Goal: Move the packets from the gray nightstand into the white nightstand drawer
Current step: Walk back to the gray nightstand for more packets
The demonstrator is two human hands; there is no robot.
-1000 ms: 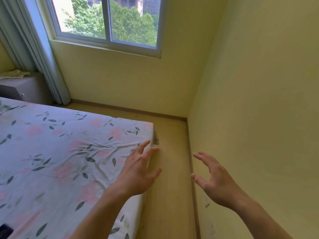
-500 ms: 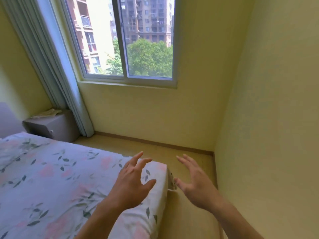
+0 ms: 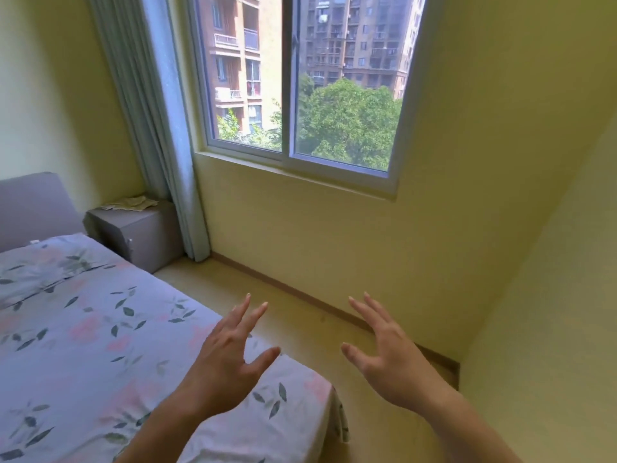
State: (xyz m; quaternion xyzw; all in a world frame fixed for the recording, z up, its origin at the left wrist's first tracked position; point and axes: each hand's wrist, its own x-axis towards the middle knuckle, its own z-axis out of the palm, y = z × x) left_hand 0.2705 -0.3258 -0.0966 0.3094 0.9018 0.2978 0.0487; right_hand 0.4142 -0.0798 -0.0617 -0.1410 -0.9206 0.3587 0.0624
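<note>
A: Hands status?
B: Left hand (image 3: 230, 359) and right hand (image 3: 389, 359) both raised in front, fingers spread wide and straight, nothing in either. Left one hangs over the foot corner of the bed (image 3: 83, 345), right one over the floor (image 3: 293, 315) strip between bed and wall.
A: Packets?
B: Pale, flat packets (image 3: 132, 203) lie in a loose pile on the top surface of the gray nightstand (image 3: 140, 235), far left corner, well apart from both hands. Count unclear, too small to tell.
A: Nightstand position?
B: Wedged between the gray headboard (image 3: 33, 205) and the curtain (image 3: 157, 128), touching the bed side. Small knob visible on its front.
A: White nightstand?
B: Not in frame.
A: Rest?
B: Floral sheet on the bed, window (image 3: 300, 81) above the far wall, trees and apartment blocks outside.
</note>
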